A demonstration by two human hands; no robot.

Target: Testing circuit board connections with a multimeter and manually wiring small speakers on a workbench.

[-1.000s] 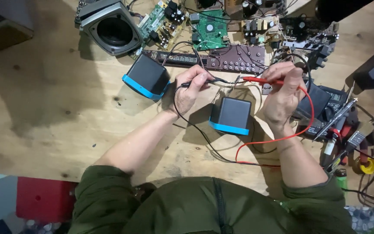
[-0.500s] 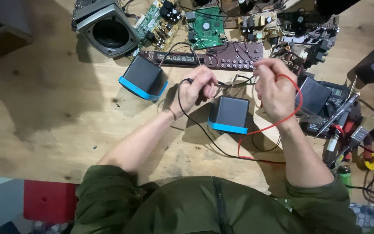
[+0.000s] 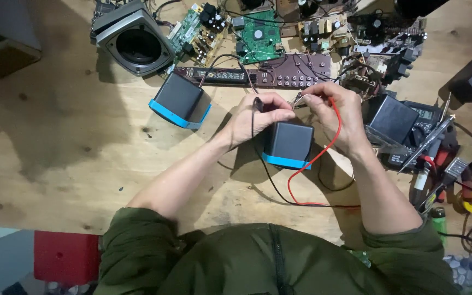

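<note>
My left hand (image 3: 258, 117) is closed around a black test probe with a black lead, just above a small black speaker cube with a blue base (image 3: 288, 143). My right hand (image 3: 337, 114) pinches a red test probe and thin wires; its red lead (image 3: 315, 164) loops down over the wooden table (image 3: 72, 153). Both hands meet close together over the cube's far edge. A second black-and-blue speaker cube (image 3: 178, 99) sits to the left, apart from the hands.
A grey speaker housing (image 3: 132, 41) and several bare circuit boards (image 3: 258, 30) lie along the far edge. A long brown board (image 3: 279, 72) sits behind my hands. A multimeter (image 3: 416, 128), tools and a black block (image 3: 391, 117) crowd the right side.
Both hands have drawn closer together above the nearer cube. The right hand shifted left and the red lead now hangs lower along the cube's right side.
</note>
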